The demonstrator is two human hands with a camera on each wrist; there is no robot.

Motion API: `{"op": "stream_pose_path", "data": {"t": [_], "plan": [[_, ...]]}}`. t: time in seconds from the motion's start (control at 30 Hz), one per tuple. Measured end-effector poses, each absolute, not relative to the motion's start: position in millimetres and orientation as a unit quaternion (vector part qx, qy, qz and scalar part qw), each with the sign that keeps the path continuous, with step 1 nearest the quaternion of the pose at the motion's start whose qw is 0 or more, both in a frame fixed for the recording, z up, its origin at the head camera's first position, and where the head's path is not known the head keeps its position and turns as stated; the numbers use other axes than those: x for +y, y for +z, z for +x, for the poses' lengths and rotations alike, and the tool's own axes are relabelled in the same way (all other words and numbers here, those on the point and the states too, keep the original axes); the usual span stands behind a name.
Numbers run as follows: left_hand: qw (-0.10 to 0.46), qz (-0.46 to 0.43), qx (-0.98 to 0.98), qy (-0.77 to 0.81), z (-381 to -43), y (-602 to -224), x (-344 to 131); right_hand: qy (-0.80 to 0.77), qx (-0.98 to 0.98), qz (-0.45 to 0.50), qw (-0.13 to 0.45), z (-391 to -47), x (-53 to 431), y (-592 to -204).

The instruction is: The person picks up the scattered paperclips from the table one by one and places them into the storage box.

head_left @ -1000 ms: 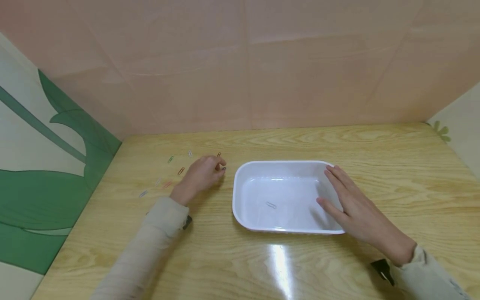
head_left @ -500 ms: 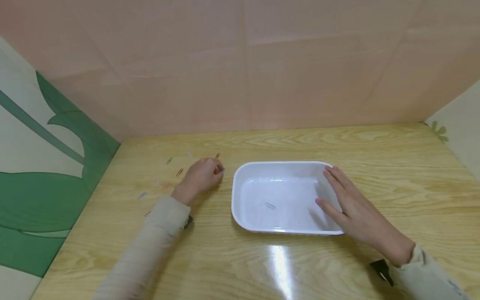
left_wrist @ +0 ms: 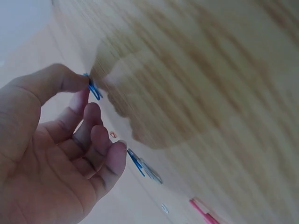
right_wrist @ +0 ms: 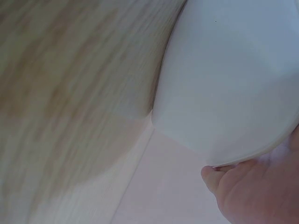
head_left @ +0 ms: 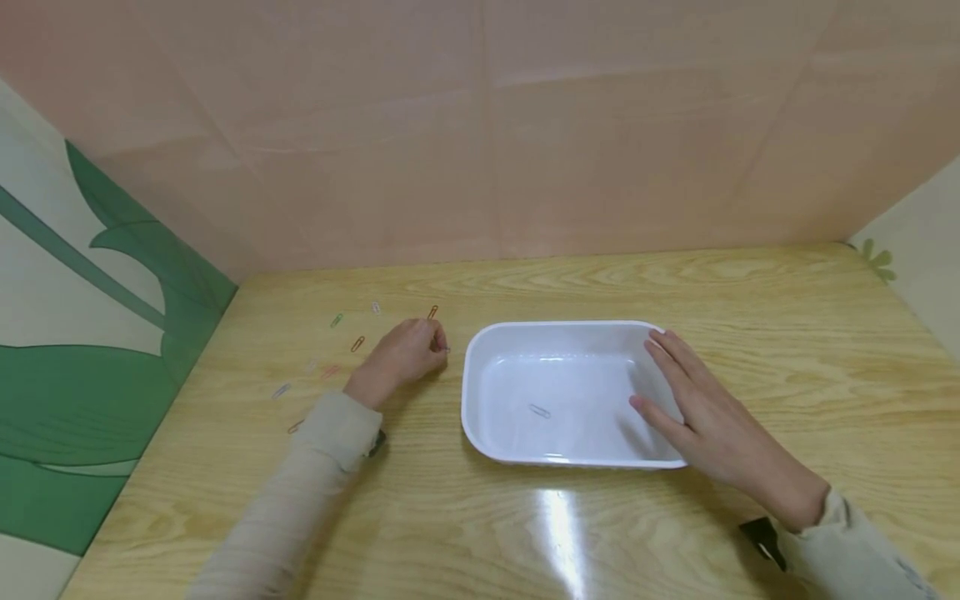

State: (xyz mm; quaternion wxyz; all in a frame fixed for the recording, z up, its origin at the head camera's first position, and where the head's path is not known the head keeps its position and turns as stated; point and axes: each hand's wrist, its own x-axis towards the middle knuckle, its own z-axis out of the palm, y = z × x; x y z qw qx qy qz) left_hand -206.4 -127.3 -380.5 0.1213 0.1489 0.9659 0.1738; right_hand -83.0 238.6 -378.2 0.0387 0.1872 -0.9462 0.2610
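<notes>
Your left hand (head_left: 405, 350), left of centre: pinching one blue paper clip (left_wrist: 95, 89); squeeze surely, thin wire likely slips. Your right hand (head_left: 707, 412), right of frame: fingers spread at the white tray (head_left: 570, 462)'s rim; steady, don't push.

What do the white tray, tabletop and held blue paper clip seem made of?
White tray: probably plastic, smooth with glossy highlights. Tabletop: wood or wood-look laminate, grained with a shiny reflection. Blue paper clip: likely coated wire, thin, bent and blue.
</notes>
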Motion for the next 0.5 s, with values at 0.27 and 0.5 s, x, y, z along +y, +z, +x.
{"op": "stream_pose_path", "data": {"t": [0.27,0.5], "plan": [[0.147,0.156,0.959,0.187,-206.6,-380.8,-129.1,0.26,-0.946,0.187,0.039,-83.1,238.5,-378.4],[0.161,0.151,0.957,0.189,-205.4,-379.9,-128.5,0.262,-0.946,0.187,0.04,-83.5,238.3,-378.1]]}}
